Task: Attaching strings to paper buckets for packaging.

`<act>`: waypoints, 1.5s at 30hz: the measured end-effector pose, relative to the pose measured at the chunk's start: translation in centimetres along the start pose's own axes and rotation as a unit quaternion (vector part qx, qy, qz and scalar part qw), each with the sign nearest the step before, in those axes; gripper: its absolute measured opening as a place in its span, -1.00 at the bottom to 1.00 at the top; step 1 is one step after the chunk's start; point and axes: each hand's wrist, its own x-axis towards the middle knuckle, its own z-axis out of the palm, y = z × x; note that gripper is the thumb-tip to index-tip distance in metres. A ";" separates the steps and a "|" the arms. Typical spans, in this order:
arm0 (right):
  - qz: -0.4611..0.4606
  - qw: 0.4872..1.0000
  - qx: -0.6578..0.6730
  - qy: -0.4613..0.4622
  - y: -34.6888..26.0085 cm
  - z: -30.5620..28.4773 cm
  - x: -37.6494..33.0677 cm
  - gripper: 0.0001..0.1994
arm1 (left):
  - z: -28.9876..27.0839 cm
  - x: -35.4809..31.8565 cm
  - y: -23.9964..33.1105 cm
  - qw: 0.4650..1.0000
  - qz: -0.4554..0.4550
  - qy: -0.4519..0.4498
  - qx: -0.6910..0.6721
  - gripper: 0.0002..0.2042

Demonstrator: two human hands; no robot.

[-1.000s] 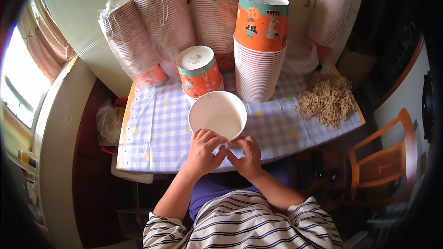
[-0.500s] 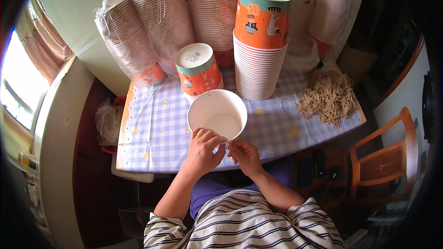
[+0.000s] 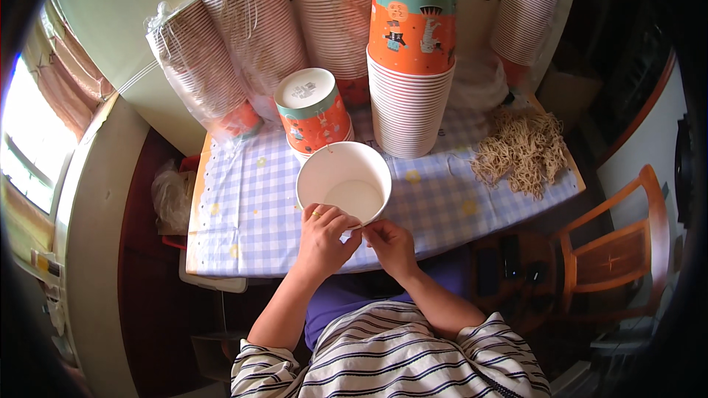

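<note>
The open paper bucket (image 3: 324,186) is directly ahead of both hands, mouth up, its near rim between their fingers. The left hand (image 3: 323,233) grips that rim from above; the right hand (image 3: 391,247) draws thumb and fingertips together just beside it, apparently pinching the rim's edge, though whether any string is caught there is too small to tell. Opposite the hands, a short bit of string (image 3: 330,152) sits at the far rim, so that side looks done, while the near side seems in progress. Beyond the hands, upside-down buckets stand in a short stack (image 3: 318,124) and a tall stack (image 3: 411,107) on the table (image 3: 435,210); farther right, a heap of string (image 3: 522,155) remains unused.
</note>
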 end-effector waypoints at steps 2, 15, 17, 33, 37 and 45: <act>-0.001 1.000 -0.014 0.005 0.0 -0.1 -0.1 -0.90 | 0.1 0.0 -0.1 1.000 0.001 0.007 -0.005 -0.91; -0.019 0.999 0.045 -0.009 1.3 0.1 -0.3 -0.86 | -0.7 1.1 0.6 0.994 0.098 -0.051 0.026 -0.66; -0.022 0.999 0.027 -0.005 1.1 0.1 -0.4 -0.86 | -0.7 1.1 0.5 0.989 0.131 -0.042 0.047 -0.67; -0.024 0.999 -0.021 -0.015 -0.2 -0.3 -0.7 -0.91 | -0.6 1.2 -0.6 0.986 0.165 -0.037 -0.018 -0.64; -0.023 0.999 -0.015 -0.016 0.1 -0.4 -0.6 -0.90 | -0.6 1.3 -0.5 0.985 0.165 -0.041 -0.024 -0.64; -0.068 0.992 -0.079 -0.069 0.5 -2.6 0.7 -0.89 | -2.0 0.5 -1.0 0.988 0.135 -0.065 -0.034 -0.72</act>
